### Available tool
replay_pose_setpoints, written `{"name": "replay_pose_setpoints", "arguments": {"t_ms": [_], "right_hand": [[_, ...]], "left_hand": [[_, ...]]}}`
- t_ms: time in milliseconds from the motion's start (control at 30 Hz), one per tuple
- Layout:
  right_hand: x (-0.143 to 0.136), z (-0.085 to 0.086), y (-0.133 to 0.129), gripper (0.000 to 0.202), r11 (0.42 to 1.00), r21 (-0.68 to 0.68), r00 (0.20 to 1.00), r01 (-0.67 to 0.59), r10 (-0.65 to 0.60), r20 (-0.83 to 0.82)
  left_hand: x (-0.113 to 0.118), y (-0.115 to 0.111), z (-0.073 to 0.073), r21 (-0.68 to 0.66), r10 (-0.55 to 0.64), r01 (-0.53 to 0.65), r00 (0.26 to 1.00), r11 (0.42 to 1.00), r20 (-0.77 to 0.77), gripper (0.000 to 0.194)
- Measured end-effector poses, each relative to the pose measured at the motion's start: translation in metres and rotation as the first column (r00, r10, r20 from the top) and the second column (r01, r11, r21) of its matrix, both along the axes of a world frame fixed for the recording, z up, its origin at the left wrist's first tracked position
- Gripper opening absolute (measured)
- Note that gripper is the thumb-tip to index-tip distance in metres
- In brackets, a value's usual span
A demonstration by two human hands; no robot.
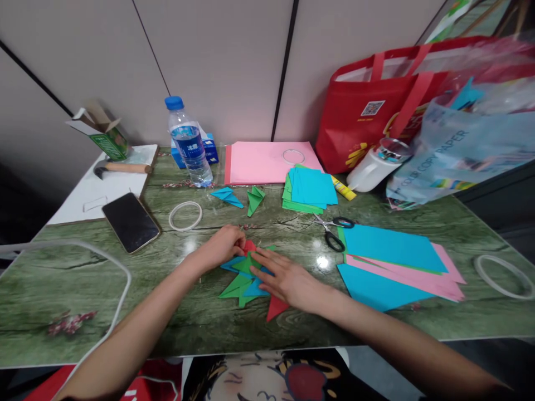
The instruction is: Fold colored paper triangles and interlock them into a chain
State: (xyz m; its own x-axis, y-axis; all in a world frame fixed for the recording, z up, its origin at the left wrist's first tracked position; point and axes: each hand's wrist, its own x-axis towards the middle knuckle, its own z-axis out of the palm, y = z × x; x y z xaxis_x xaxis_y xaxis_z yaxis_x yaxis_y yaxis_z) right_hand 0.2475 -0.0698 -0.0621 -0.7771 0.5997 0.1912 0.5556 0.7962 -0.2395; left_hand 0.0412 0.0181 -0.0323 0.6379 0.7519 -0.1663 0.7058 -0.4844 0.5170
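Note:
Folded paper pieces (239,285) in green, blue and red overlap like a pointed star near the table's front middle. My left hand (223,245) is closed at their upper left, its fingertips pinching a small red folded paper (249,247). Across the right side of the pieces lies my right hand (288,278), open, fingers stretched out and touching the paper. It partly covers blue and red pieces. Beyond the hands are a blue folded piece (228,196) and a green folded piece (255,199), both apart from the pile.
Black-handled scissors (333,229) lie right of my hands, beside blue and pink sheets (388,248). Behind are stacked blue squares (313,186), a glue stick (343,188), a water bottle (190,145) and a red bag (355,122). A phone (131,221) and hammer (123,167) lie left.

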Motion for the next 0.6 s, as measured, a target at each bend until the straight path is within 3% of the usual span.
{"name": "replay_pose_setpoints", "arguments": {"t_ms": [300, 600], "right_hand": [[0.0, -0.003, 0.0, 0.036, 0.999, -0.024, 1.0, 0.024, -0.025, -0.005], [-0.009, 0.012, 0.006, 0.027, 0.992, -0.079, 0.994, 0.102, -0.104, -0.016]], "left_hand": [[-0.022, -0.011, -0.008, 0.125, -0.153, 0.127, 0.963, 0.984, 0.222, 0.018], [-0.04, -0.035, -0.015, 0.23, -0.219, 0.161, 0.943, 0.96, 0.253, 0.02]]}}
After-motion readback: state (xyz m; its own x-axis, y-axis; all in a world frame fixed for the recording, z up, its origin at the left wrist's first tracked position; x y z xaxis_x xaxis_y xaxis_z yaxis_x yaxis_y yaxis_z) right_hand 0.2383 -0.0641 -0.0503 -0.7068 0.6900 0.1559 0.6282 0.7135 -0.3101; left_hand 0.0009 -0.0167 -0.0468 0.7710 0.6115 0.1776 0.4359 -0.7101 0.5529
